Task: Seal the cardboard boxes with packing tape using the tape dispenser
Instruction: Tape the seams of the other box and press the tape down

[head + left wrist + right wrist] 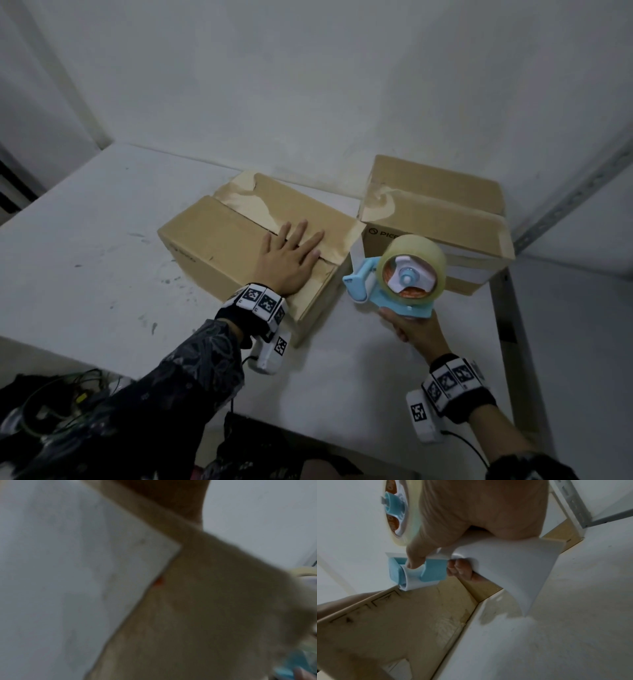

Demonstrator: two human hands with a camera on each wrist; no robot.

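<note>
Narrow gap between left box [239, 236] and right box [442, 219], partly blocked at the near end by the tape dispenser [394, 277]. Open desk [85, 240] left of the left box and along the near edge. Wall [308, 85] close behind both boxes. Metal rail [565, 202] crowds the right box's right side.

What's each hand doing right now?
Left hand: open, flat on the near brown cardboard box.
Right hand: gripping the blue-and-white plastic tape dispenser.
</note>
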